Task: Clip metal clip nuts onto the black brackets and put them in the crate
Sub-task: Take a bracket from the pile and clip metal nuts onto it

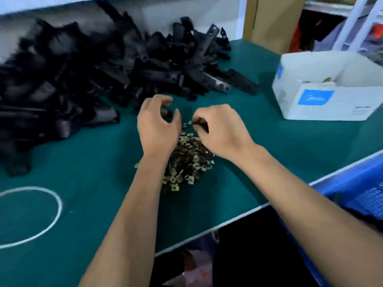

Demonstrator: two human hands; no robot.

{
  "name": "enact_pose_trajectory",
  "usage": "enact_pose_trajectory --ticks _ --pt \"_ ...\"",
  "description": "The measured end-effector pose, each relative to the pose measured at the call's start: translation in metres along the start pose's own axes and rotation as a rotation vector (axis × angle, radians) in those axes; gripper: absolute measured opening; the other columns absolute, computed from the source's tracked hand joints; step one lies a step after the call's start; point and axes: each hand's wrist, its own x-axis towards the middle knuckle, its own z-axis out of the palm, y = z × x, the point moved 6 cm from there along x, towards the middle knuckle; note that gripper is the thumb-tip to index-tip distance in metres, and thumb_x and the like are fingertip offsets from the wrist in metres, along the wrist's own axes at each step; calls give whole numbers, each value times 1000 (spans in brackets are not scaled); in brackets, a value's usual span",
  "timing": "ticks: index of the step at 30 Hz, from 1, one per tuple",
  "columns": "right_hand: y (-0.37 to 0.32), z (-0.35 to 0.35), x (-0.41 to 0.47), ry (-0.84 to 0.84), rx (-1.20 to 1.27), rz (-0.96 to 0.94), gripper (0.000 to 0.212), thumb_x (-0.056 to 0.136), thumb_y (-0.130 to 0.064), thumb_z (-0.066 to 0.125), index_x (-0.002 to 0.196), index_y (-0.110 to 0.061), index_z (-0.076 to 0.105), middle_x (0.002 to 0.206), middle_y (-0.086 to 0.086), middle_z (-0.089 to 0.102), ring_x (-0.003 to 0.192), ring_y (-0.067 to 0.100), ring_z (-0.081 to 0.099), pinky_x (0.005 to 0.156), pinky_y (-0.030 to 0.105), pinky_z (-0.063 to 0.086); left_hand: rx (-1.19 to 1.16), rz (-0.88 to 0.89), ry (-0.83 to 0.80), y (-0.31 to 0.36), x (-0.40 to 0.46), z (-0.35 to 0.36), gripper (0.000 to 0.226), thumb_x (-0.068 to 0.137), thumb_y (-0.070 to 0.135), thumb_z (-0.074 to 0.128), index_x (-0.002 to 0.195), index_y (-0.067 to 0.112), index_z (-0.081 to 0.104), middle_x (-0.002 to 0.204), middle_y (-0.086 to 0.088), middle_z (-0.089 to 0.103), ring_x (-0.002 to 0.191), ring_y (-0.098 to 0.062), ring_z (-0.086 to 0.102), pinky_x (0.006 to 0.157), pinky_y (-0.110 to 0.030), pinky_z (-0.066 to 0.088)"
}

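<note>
Pinched between my right hand's [217, 131] thumb and fingertips is one small clip nut, though blur keeps me from being sure of it. My left hand [157, 125] hangs just beside, fingers curled loosely, and something dark sits under them; I cannot tell whether I hold it.

Nearest me, the pale front edge of the green table mat [279, 141] runs diagonally, and the blue plastic crate [356, 191] stands below it at my right. What lies in the crate is dark and too blurred to name.

Under my wrists lies the heap of small brass-coloured metal clip nuts [186, 162], still plentiful. A white ring [56, 206] lies on the mat to my left, well apart.

Beyond my hands the big pile of long black brackets [93, 71] spreads across the far left, reaching the wall. A white cardboard box with blue labels [323, 92] stands far right.

I judge the job far from done: both heaps are large. Open mat lies between nuts and box, so my right hand has a clear way over the edge to the crate.
</note>
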Motion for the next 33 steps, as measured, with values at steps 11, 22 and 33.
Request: enact_pose_trajectory --ticks 11,22,33 --pt "-169 135 83 -308 -70 -308 66 88 -11 72 148 -20 46 150 11 37 141 33 28 103 46 50 139 -583 369 -146 -1 -129 29 88 19 65 116 11 67 123 -15 60 115 -29 52 98 -29 37" --pt "-165 178 128 -420 -64 -128 49 93 -20 73 137 -30 53 161 13 11 139 40 28 97 45 47 -119 -609 487 -154 3 -126 10 92 13 59 100 11 65 84 10 61 80 -11 57 80 -26 46" --pt "-135 135 117 -283 191 -155 40 90 -30 77 126 -19 63 125 8 61 112 25 62 100 37 51 48 -579 154 -158 19 -107 36 98 20 51 131 15 64 127 -5 67 122 -27 58 106 -38 43"
